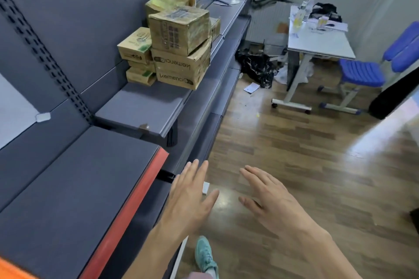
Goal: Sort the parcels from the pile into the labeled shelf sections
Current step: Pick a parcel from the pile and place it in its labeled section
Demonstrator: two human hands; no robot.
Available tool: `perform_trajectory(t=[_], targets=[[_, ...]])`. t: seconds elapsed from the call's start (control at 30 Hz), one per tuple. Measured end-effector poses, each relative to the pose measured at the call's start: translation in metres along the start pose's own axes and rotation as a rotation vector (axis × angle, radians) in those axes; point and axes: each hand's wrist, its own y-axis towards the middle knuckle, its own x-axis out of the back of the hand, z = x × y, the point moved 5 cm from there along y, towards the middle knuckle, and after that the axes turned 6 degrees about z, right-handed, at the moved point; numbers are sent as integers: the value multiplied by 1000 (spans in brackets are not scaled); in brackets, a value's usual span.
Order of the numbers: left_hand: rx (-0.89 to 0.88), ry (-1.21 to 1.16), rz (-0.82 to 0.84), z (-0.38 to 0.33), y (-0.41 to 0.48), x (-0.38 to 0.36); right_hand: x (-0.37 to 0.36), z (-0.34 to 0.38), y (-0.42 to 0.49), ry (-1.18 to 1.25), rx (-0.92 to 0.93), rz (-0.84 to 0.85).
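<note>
1. The left hand (192, 197) is hovering palm-down over the wooden floor (294, 154), just beside the red front edge of the near shelf (79, 188). Its fingers are lying straight and slightly spread, and it is holding nothing.
2. The right hand (269, 201) is hovering near it, also palm-down, with its fingers straight and relaxed and nothing in its grasp. The two hands are not touching.
3. The parcels (179, 45), all brown cardboard boxes, are sitting stacked on the grey shelf (145, 106) further along, well apart from both hands.
4. A large box (181, 68) is lying at the front of the stack, and a taped box (179, 29) is resting tilted on top of it. Three small boxes (138, 59) are standing stacked to the left, against the back panel, and more boxes are showing behind.
5. A teal shoe (205, 253) is resting on the floor below the left forearm.
6. A white table (317, 45) is standing across the room, carrying bottles and dark cloth, with a blue chair (362, 72) just beside it.
7. A black bag (256, 65) is lying on the floor between the shelves and the table, with a sheet of paper (251, 87) near it.
</note>
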Motion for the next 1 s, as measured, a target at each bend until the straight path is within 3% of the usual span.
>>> perform_trajectory(t=[0.37, 0.7, 1.0], targets=[[-42, -3, -4, -2, 163, 62, 70, -44, 145, 57, -37, 18], [118, -75, -110, 14, 265, 101, 119, -81, 282, 12, 161, 52], [342, -141, -325, -13, 348, 151, 195, -121, 415, -114, 413, 168]])
